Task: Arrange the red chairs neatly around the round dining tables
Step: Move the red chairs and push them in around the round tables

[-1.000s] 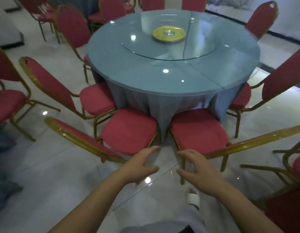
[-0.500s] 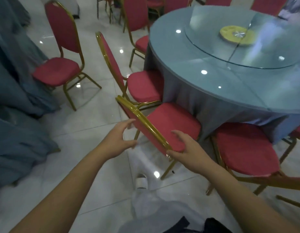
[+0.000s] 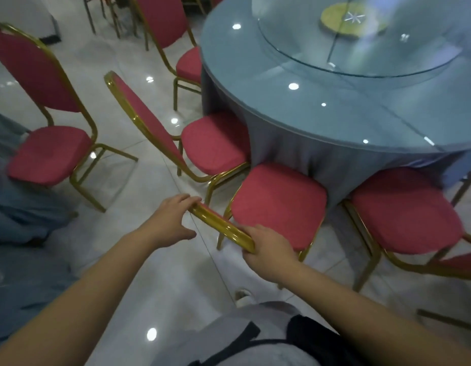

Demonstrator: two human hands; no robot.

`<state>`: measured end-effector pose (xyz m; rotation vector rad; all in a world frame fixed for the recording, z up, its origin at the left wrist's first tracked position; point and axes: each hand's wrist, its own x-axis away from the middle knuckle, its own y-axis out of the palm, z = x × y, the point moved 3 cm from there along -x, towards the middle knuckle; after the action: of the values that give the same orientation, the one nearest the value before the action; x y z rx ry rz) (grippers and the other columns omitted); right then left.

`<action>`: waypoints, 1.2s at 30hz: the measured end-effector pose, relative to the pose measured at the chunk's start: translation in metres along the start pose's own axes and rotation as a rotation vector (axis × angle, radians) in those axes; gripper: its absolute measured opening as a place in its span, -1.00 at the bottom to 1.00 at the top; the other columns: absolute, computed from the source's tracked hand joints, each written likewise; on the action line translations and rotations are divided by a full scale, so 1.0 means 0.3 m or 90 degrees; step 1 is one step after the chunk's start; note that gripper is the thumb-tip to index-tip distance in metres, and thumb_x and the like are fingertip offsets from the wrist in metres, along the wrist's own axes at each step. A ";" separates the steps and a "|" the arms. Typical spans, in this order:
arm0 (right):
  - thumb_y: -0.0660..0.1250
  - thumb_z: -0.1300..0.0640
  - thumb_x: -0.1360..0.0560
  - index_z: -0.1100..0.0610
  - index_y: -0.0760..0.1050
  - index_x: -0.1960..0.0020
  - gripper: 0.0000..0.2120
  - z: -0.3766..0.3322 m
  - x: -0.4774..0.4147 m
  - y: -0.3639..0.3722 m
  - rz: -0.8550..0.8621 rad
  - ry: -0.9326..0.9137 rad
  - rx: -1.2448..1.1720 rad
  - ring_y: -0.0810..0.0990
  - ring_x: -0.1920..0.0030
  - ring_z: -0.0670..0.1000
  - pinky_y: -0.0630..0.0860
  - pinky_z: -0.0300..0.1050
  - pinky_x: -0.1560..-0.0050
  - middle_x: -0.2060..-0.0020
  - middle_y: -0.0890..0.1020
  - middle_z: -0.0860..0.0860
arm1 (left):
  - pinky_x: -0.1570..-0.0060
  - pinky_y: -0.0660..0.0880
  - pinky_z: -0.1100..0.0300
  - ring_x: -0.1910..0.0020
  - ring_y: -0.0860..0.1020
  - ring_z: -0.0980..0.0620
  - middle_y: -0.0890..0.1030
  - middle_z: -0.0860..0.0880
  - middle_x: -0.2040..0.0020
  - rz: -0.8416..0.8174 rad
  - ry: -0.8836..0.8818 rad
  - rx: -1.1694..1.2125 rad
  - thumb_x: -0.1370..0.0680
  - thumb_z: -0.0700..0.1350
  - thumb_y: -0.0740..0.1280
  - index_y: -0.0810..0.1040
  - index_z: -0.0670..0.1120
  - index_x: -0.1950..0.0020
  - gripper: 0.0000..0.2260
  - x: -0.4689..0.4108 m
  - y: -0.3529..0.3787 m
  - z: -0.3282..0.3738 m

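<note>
1. Glossy white tile floor (image 3: 139,273), spread across the lower view and dotted with lamp reflections.
2. Round table (image 3: 295,107) at 1 o'clock in the view, draped to the floor in blue-grey cloth under a glass top.
3. Glass turntable (image 3: 308,48) lying on that top, also toward 1 o'clock.
4. Heap of blue cloth (image 3: 20,212) on the floor at 9 o'clock, against the left edge.
5. Held chair (image 3: 279,204) at the centre of the view, red seat pushed up against the hanging cloth at the table's 7 o'clock, gold top rail (image 3: 218,224) nearest the camera.
6. Left neighbour chair (image 3: 216,143) at 11 o'clock from the held chair, seat touching the cloth.
7. Right neighbour chair (image 3: 406,210) at 3 o'clock, just beside it.
8. Far chair (image 3: 188,66) at 12 o'clock, seat at the table's edge.
9. Stray chair (image 3: 49,154) at 9 o'clock, well apart from the table.
10. Right hand (image 3: 266,252) at 6 o'clock, fingers curled round the rail's right end, gripping it.
11. Left hand (image 3: 168,220) at 8 o'clock, fingers pressed together and laid on the rail's left end, thumb splayed wide below and not closed round it.
12. Yellow disc (image 3: 334,25) at the turntable's middle.
</note>
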<state>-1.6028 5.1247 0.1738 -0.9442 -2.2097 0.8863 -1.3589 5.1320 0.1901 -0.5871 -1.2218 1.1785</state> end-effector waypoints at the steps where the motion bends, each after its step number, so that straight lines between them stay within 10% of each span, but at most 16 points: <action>1: 0.23 0.02 -0.43 -0.17 0.46 -0.21 -0.65 0.004 0.005 -0.002 0.002 0.002 -0.013 0.50 0.16 -0.01 0.39 -0.11 0.28 0.16 0.48 -0.15 | -0.41 0.31 0.01 -0.45 0.25 -0.04 0.29 0.06 -0.49 -0.011 0.026 -0.018 -0.40 0.00 0.54 0.28 0.16 -0.49 -0.26 -0.027 0.008 -0.010; 8: 0.17 -0.18 -0.36 -0.11 0.57 0.02 -0.68 0.023 0.065 0.019 0.137 0.220 0.038 0.54 0.15 -0.03 0.52 -0.04 0.14 0.22 0.57 -0.13 | 0.09 0.54 0.19 0.12 0.54 0.21 0.58 0.22 0.15 -0.099 0.214 -0.058 -0.43 -0.01 0.49 0.56 0.23 0.02 -0.79 -0.214 0.022 -0.016; 17: 0.41 -0.21 -0.39 -0.19 0.60 0.13 -0.86 0.029 0.202 -0.005 0.260 0.567 0.018 0.56 0.01 -0.02 0.42 0.11 -0.16 0.20 0.62 -0.17 | 0.20 0.45 0.16 0.05 0.59 0.02 0.63 0.08 0.06 -0.107 0.375 -0.081 -0.53 -0.03 0.33 0.60 0.11 -0.08 -0.85 -0.210 0.053 0.078; 27: 0.48 -0.14 -0.38 -0.21 0.52 0.23 -0.86 0.082 0.174 -0.051 0.272 0.624 -0.005 0.56 -0.04 0.04 0.45 0.13 -0.13 0.23 0.60 -0.16 | 0.19 0.49 0.10 0.09 0.58 -0.06 0.59 0.01 0.14 -0.153 0.389 -0.062 -0.50 -0.09 0.31 0.53 0.02 0.12 -0.98 -0.262 0.035 0.134; 36: 0.23 -0.62 -0.21 -0.25 0.35 -0.40 -0.15 -0.056 0.104 -0.158 0.168 0.402 -0.060 0.32 -0.41 -0.05 0.16 0.09 -0.44 -0.37 0.42 -0.19 | 0.01 0.36 0.49 -0.22 0.45 0.22 0.38 0.17 -0.36 -0.270 0.256 0.135 -0.43 -0.01 0.49 0.26 0.22 -0.50 -0.30 -0.337 0.018 -0.047</action>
<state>-1.6279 5.1293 0.2272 -1.3631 -1.6187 0.4946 -1.3384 5.0450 0.1408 -0.3580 -0.8127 0.7710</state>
